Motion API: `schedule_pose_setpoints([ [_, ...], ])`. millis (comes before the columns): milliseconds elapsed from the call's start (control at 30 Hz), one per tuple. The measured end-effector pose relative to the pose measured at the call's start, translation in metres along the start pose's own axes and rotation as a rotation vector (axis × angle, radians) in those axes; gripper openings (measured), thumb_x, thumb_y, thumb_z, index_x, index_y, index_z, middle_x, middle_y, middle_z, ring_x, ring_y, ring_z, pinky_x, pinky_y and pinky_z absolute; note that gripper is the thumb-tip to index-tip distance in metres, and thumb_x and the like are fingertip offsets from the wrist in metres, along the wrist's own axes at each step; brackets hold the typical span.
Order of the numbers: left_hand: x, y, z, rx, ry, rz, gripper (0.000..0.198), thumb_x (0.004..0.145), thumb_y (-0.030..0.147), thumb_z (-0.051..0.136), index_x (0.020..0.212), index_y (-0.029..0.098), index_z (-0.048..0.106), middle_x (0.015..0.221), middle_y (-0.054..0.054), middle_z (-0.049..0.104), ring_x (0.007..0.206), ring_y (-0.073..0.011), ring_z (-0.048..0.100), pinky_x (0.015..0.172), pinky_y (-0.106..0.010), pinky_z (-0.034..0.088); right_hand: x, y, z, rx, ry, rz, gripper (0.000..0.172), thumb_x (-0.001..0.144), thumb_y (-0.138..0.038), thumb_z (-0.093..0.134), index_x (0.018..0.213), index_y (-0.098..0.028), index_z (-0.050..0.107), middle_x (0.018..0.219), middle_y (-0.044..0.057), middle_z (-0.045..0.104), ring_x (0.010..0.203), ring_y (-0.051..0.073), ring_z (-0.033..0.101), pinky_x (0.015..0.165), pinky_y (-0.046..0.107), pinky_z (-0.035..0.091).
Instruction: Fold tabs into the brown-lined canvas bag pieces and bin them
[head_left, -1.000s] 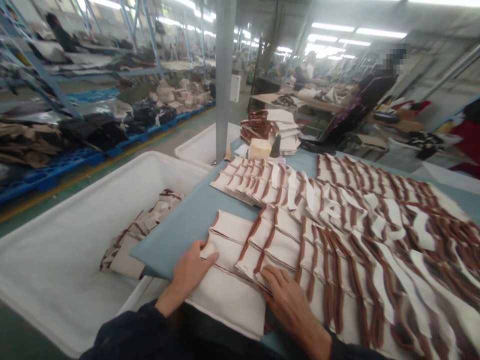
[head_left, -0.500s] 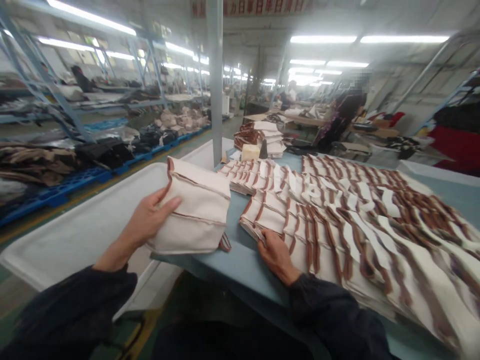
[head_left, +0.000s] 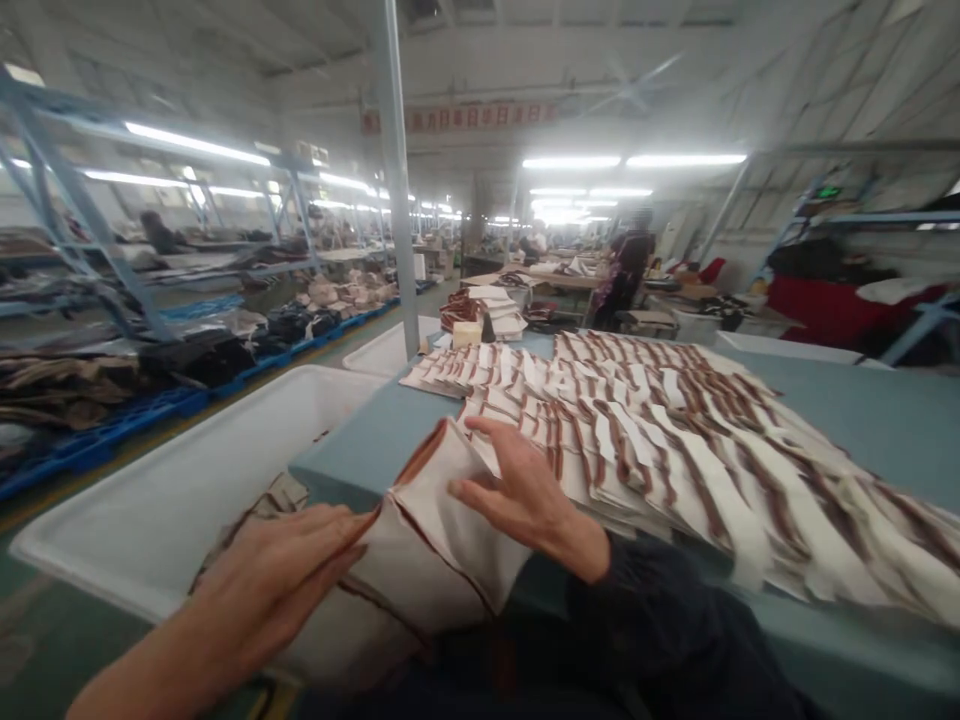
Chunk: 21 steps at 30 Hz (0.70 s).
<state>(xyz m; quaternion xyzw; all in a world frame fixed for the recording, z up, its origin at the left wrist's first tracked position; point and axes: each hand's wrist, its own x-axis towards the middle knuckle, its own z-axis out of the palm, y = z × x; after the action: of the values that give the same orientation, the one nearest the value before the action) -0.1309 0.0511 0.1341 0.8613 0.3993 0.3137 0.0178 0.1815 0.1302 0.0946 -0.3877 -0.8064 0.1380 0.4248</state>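
A cream sewn fabric panel (head_left: 442,490) with brown-edged seams is held low in front of me, folded and tilted, its brown edge facing up. My left hand (head_left: 292,560) grips its left side, fingers pressed together along the edge. On the right side, my right hand (head_left: 525,490) holds the upper part, thumb on the near face and fingers at the top edge. Beyond it, overlapping rows of similar cream panels (head_left: 675,460) with brown edges and white strips cover much of the blue-green table (head_left: 360,440).
A white plastic tub (head_left: 97,520) stands left of the table, with a piece of fabric (head_left: 281,495) at its near side. Stacked panels (head_left: 499,305) and a yellowish block (head_left: 467,334) sit at the table's far end, near a metal post (head_left: 397,200). A person (head_left: 630,265) stands farther back.
The panel has moved down and right, closer to me, and is now bent. My right hand has left the laid-out rows and taken hold of it. The view has shifted.
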Motion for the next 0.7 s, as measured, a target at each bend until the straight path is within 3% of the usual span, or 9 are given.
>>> schedule_pose_setpoints([
  [100, -0.031, 0.016, 0.029, -0.068, -0.037, 0.044, 0.032, 0.116, 0.029, 0.053, 0.122, 0.031, 0.085, 0.098, -0.004, 0.089, 0.087, -0.0236, 0.086, 0.076, -0.024, 0.066, -0.036, -0.010, 0.005, 0.127, -0.159, 0.130, 0.032, 0.108, -0.053, 0.067, 0.108, -0.021, 0.073, 0.093, 0.004, 0.079, 0.082, 0.021, 0.071, 0.074, 0.030, 0.057],
  [167, -0.051, 0.019, 0.048, -0.004, -0.010, 0.019, 0.038, 0.117, 0.028, 0.051, 0.141, 0.030, 0.080, 0.117, -0.007, 0.090, 0.102, -0.0258, 0.088, 0.088, -0.027, 0.068, -0.063, -0.015, 0.006, 0.156, -0.159, 0.170, 0.037, 0.114, -0.049, 0.055, 0.092, -0.022, 0.067, 0.077, -0.001, 0.068, 0.067, 0.016, 0.060, 0.061, 0.025, 0.047],
  [267, -0.072, 0.019, 0.071, 0.169, 0.029, 0.037, 0.046, 0.116, 0.027, 0.049, 0.159, 0.026, 0.067, 0.139, -0.012, 0.086, 0.118, -0.0299, 0.086, 0.101, -0.034, 0.070, -0.095, -0.025, 0.000, 0.112, -0.052, 0.156, 0.034, 0.114, -0.043, 0.056, 0.087, -0.023, 0.063, 0.072, -0.003, 0.064, 0.064, 0.015, 0.057, 0.059, 0.025, 0.043],
  [400, -0.078, 0.024, 0.090, 0.253, 0.110, 0.031, 0.062, 0.115, 0.019, 0.049, 0.176, 0.030, 0.046, 0.154, -0.016, 0.077, 0.132, -0.0322, 0.080, 0.109, -0.043, 0.068, -0.114, -0.041, -0.010, -0.031, 0.082, 0.077, 0.029, 0.113, -0.033, 0.061, 0.086, -0.024, 0.067, 0.071, -0.001, 0.068, 0.060, 0.016, 0.059, 0.059, 0.026, 0.047],
  [467, -0.077, 0.027, 0.097, 0.193, 0.147, 0.029, 0.067, 0.114, 0.013, 0.052, 0.176, 0.033, 0.044, 0.156, -0.015, 0.074, 0.137, -0.0314, 0.075, 0.115, -0.045, 0.065, -0.120, -0.048, -0.013, -0.093, 0.120, 0.063, 0.028, 0.115, -0.031, 0.060, 0.089, -0.024, 0.071, 0.071, -0.001, 0.069, 0.057, 0.016, 0.060, 0.058, 0.026, 0.048],
  [567, -0.076, 0.031, 0.105, 0.048, 0.161, 0.027, 0.064, 0.110, 0.008, 0.054, 0.169, 0.034, 0.054, 0.159, -0.013, 0.071, 0.140, -0.0294, 0.071, 0.120, -0.044, 0.061, -0.128, -0.055, -0.016, -0.189, 0.115, 0.049, 0.032, 0.119, -0.035, 0.056, 0.095, -0.024, 0.074, 0.070, 0.000, 0.070, 0.057, 0.016, 0.064, 0.057, 0.026, 0.048],
  [700, -0.071, 0.046, 0.109, -0.251, 0.091, -0.062, 0.039, 0.107, 0.017, 0.057, 0.141, 0.028, 0.074, 0.141, -0.009, 0.080, 0.134, -0.0271, 0.074, 0.117, -0.038, 0.061, -0.136, -0.063, -0.013, -0.335, 0.030, -0.067, 0.045, 0.125, -0.038, 0.043, 0.097, -0.021, 0.075, 0.072, 0.002, 0.073, 0.058, 0.015, 0.068, 0.057, 0.027, 0.046],
])
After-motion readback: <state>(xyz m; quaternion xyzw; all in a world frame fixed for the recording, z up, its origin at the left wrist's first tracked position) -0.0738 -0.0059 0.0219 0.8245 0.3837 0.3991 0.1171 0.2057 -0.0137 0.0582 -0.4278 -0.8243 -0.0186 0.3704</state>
